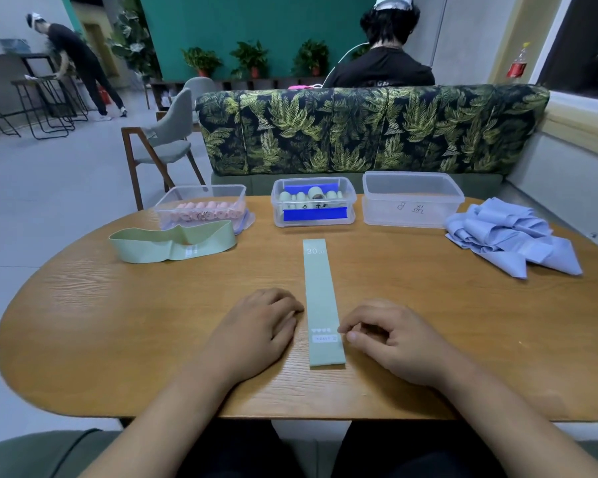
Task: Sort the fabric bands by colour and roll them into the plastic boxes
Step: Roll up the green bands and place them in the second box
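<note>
Green band [320, 298] lies flat mid-table, long axis 12-to-6, near end between both hands. Left hand [256, 336] at its 9, fingers loosely curled, holding nothing. Right hand [397, 343] at 3, thumb and forefinger at the edge, can't tell if pinching.

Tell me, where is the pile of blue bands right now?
In the head view, the pile of blue bands lies at the far right of the table, just right of the empty-looking clear box.
</note>
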Motion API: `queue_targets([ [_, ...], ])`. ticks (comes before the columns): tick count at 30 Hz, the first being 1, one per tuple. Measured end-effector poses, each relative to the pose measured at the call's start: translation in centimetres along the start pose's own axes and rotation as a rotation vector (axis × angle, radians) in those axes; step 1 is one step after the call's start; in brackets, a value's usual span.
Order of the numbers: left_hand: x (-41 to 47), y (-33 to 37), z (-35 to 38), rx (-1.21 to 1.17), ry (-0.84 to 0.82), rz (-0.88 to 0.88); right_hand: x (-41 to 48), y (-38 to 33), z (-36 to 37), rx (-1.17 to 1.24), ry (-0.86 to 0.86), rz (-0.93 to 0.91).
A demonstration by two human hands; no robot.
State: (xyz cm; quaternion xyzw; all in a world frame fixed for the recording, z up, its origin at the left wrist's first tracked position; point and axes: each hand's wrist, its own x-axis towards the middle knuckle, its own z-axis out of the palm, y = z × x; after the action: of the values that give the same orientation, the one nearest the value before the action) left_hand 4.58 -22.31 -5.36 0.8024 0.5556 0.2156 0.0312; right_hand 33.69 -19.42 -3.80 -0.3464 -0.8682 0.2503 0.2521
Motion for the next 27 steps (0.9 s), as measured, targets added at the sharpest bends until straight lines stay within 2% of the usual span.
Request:
queue_targets([
  [5,-2.4,2.1,-1.0,-0.139,0.02,0.084,-0.9,-0.6,0.7,-0.036,0.042,-0.129],
  [9,-3.3,3.7,-1.5,-0.218,-0.037,0.222,-1.6,-0.9,1.5,-0.2,0.012,-0.182],
  [16,-3.1,3.8,-0.9,-0.187,-0.056,0.199,-1.6,-1.0,2.2,-0.319,0.035,-0.234],
  [21,-3.1,3.9,-1.0,-0.215,-0.044,0.16,-1.6,-0.7,2.3,-0.283,0.086,-0.204],
  [27,-2.8,3.6,-0.7,-0.173,-0.079,0.212,-1.7,-0.6,2.3,-0.333,0.067,-0.232],
])
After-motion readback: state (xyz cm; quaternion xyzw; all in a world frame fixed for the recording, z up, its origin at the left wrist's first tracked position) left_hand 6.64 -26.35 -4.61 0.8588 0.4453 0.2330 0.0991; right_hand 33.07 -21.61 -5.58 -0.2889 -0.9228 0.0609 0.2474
